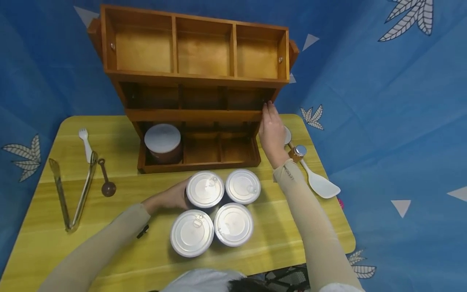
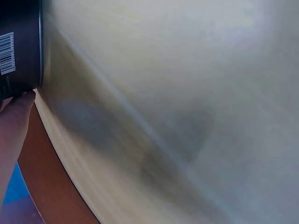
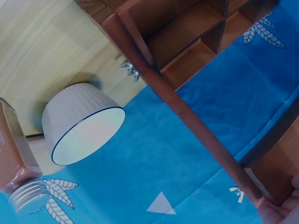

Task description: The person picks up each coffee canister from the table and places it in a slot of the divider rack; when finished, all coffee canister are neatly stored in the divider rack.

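My left hand [image 1: 177, 197] holds a dark can [image 1: 205, 189] with a clear-lidded pull-tab top by its left side. In the left wrist view, fingers [image 2: 21, 109] lie at the bottom edge of the can [image 2: 21, 46], near its barcode. Three similar cans stand close around it, including one to the right [image 1: 243, 186] and one nearer me [image 1: 192, 233]. My right hand [image 1: 273, 134] grips the right side of a tiered wooden rack [image 1: 193, 114]; its fingers [image 3: 275, 212] show at the frame's edge in the right wrist view.
A grey-lidded brown canister [image 1: 162, 140] sits in the rack's lower left compartment. At left lie a white fork [image 1: 86, 144], metal tongs [image 1: 82, 198] and a brown scoop [image 1: 108, 187]. At right are a white bowl [image 3: 81, 119], a silver-capped jar [image 1: 297, 153] and a white spatula [image 1: 322, 185].
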`<state>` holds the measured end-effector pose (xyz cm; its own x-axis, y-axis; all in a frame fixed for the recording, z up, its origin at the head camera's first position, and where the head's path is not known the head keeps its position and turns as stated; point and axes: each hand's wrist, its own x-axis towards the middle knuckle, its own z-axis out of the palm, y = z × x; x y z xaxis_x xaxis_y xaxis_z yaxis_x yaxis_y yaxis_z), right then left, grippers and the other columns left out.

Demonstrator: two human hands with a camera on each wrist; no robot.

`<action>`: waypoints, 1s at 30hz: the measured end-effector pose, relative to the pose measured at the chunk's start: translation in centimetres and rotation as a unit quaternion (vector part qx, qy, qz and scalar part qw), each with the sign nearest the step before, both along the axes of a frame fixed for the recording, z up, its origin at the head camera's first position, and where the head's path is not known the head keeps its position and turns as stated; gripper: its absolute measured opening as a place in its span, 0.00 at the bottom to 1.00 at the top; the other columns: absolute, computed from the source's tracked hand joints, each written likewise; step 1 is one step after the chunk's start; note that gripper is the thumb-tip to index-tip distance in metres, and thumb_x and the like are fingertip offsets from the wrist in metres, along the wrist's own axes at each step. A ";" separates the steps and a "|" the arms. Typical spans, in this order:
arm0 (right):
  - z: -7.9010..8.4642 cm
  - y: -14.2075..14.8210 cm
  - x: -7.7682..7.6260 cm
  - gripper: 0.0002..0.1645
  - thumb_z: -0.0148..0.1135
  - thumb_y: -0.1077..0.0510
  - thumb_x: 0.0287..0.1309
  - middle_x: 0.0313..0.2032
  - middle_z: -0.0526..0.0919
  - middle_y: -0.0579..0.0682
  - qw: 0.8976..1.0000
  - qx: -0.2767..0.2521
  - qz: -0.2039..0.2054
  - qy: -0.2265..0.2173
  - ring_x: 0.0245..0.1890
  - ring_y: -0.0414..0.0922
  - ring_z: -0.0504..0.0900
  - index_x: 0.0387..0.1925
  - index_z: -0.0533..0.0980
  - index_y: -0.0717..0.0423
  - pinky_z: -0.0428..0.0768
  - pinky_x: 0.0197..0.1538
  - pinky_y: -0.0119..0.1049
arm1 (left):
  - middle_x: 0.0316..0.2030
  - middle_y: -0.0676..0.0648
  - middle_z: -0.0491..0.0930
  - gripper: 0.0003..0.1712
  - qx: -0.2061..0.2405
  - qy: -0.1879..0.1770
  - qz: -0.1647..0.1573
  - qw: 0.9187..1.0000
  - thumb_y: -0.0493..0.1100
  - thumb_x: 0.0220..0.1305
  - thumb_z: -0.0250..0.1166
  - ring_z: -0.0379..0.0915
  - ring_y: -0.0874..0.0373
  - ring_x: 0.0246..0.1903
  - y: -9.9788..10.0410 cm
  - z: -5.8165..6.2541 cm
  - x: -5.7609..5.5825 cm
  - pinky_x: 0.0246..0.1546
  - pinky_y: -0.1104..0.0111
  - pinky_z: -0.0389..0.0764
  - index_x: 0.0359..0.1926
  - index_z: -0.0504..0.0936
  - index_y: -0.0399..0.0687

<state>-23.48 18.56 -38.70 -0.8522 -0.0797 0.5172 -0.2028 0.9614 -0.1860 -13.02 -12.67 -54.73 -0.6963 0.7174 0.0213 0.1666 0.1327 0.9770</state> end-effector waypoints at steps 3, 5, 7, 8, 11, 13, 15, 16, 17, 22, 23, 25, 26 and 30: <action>-0.1 -0.1 0.1 0.23 0.43 0.61 0.74 0.67 0.72 0.61 1.000 -0.001 -0.007 -0.009 0.68 0.54 0.71 0.65 0.70 0.65 0.74 0.68 0.46 | 0.69 0.43 0.67 0.69 0.005 0.004 0.031 1.000 0.39 0.32 0.85 0.61 0.56 0.69 -0.2 0.0 0.3 0.75 0.47 0.54 0.75 0.54 0.53; -0.1 -0.1 0.1 0.23 0.43 0.61 0.74 0.67 0.72 0.61 1.000 -0.001 -0.009 -0.008 0.68 0.54 0.71 0.65 0.70 0.65 0.75 0.67 0.46 | 0.69 0.43 0.67 0.69 0.011 -0.001 0.052 0.999 0.39 0.32 0.85 0.63 0.56 0.68 -0.4 0.3 0.6 0.74 0.46 0.55 0.75 0.54 0.56; -0.1 -0.1 0.2 0.23 0.43 0.61 0.74 0.67 0.72 0.61 1.000 -0.002 -0.008 -0.004 0.68 0.54 0.71 0.65 0.70 0.65 0.75 0.67 0.47 | 0.68 0.43 0.68 0.69 0.014 -0.014 0.075 0.997 0.38 0.31 0.85 0.64 0.59 0.67 -0.6 0.7 0.7 0.74 0.46 0.54 0.75 0.56 0.57; -0.1 -0.1 0.2 0.23 0.43 0.61 0.74 0.67 0.72 0.61 1.000 -0.002 -0.006 0.000 0.68 0.54 0.72 0.65 0.70 0.65 0.76 0.66 0.47 | 0.67 0.43 0.69 0.69 0.019 -0.020 0.084 0.996 0.37 0.31 0.85 0.65 0.60 0.66 -0.7 1.0 0.8 0.74 0.46 0.54 0.74 0.56 0.58; -0.2 0.0 0.1 0.23 0.44 0.62 0.73 0.66 0.73 0.61 1.000 -0.002 0.000 0.011 0.67 0.54 0.72 0.64 0.71 0.66 0.76 0.66 0.47 | 0.67 0.40 0.69 0.70 0.026 -0.014 0.110 0.994 0.34 0.30 0.84 0.65 0.65 0.64 -1.0 2.0 0.8 0.74 0.45 0.53 0.75 0.55 0.54; -0.2 0.0 0.1 0.23 0.44 0.63 0.73 0.66 0.73 0.61 1.000 -0.004 0.003 0.017 0.67 0.54 0.72 0.64 0.71 0.66 0.76 0.65 0.46 | 0.67 0.39 0.68 0.70 0.027 0.004 0.126 0.992 0.33 0.30 0.84 0.64 0.69 0.63 -1.1 2.7 0.6 0.75 0.45 0.52 0.75 0.54 0.51; -0.3 0.0 0.0 0.23 0.44 0.63 0.73 0.65 0.74 0.62 1.000 -0.003 0.005 0.023 0.66 0.54 0.73 0.64 0.71 0.66 0.77 0.65 0.47 | 0.67 0.37 0.68 0.69 0.028 0.025 0.141 0.989 0.32 0.31 0.83 0.63 0.71 0.63 -1.1 3.3 0.3 0.75 0.49 0.53 0.75 0.53 0.47; -0.3 0.0 0.0 0.23 0.44 0.63 0.73 0.65 0.74 0.62 1.000 -0.004 0.006 0.026 0.66 0.55 0.73 0.64 0.71 0.66 0.77 0.64 0.47 | 0.67 0.37 0.68 0.69 0.028 0.031 0.149 0.988 0.32 0.32 0.83 0.63 0.72 0.63 -1.1 3.6 0.2 0.75 0.49 0.54 0.75 0.54 0.46; -0.3 0.0 0.0 0.22 0.44 0.63 0.73 0.65 0.74 0.62 1.000 -0.004 0.007 0.028 0.66 0.55 0.73 0.63 0.71 0.67 0.77 0.64 0.48 | 0.66 0.38 0.68 0.68 0.028 0.034 0.158 0.986 0.32 0.32 0.83 0.63 0.72 0.63 -1.0 3.9 0.1 0.75 0.50 0.54 0.74 0.54 0.46; -0.4 -0.1 -0.1 0.22 0.45 0.63 0.73 0.65 0.74 0.62 1.000 -0.002 0.005 0.029 0.66 0.54 0.74 0.63 0.71 0.66 0.78 0.63 0.47 | 0.67 0.40 0.68 0.68 0.014 0.035 0.192 0.981 0.34 0.34 0.83 0.64 0.52 0.67 -0.3 5.5 -0.3 0.75 0.47 0.54 0.75 0.53 0.51; -0.4 -0.1 -0.1 0.22 0.45 0.63 0.73 0.65 0.74 0.61 1.000 -0.002 0.004 0.028 0.66 0.54 0.74 0.63 0.71 0.66 0.78 0.63 0.47 | 0.67 0.40 0.67 0.69 0.004 0.034 0.199 0.979 0.35 0.35 0.83 0.63 0.48 0.68 0.0 5.9 -0.4 0.75 0.46 0.55 0.76 0.52 0.52; -0.4 -0.1 0.0 0.22 0.44 0.63 0.73 0.65 0.74 0.61 1.000 -0.001 0.001 0.022 0.66 0.54 0.73 0.64 0.71 0.65 0.78 0.63 0.47 | 0.67 0.39 0.66 0.69 -0.023 0.027 0.215 0.976 0.37 0.36 0.83 0.62 0.43 0.68 0.4 6.6 -0.6 0.74 0.45 0.56 0.76 0.50 0.50; -0.3 -0.1 0.0 0.23 0.45 0.63 0.73 0.65 0.74 0.61 1.000 -0.002 0.000 0.020 0.66 0.54 0.73 0.64 0.71 0.65 0.78 0.63 0.47 | 0.67 0.38 0.66 0.69 -0.036 0.022 0.222 0.974 0.38 0.37 0.83 0.62 0.41 0.68 0.7 6.9 -0.7 0.73 0.44 0.58 0.76 0.49 0.49; -0.2 -0.2 0.0 0.23 0.44 0.62 0.73 0.66 0.73 0.60 1.000 -0.005 -0.002 0.011 0.67 0.54 0.73 0.64 0.71 0.65 0.77 0.65 0.47 | 0.67 0.34 0.64 0.65 -0.084 0.000 0.249 0.965 0.41 0.40 0.82 0.63 0.38 0.67 1.5 7.8 -1.6 0.70 0.43 0.63 0.73 0.51 0.40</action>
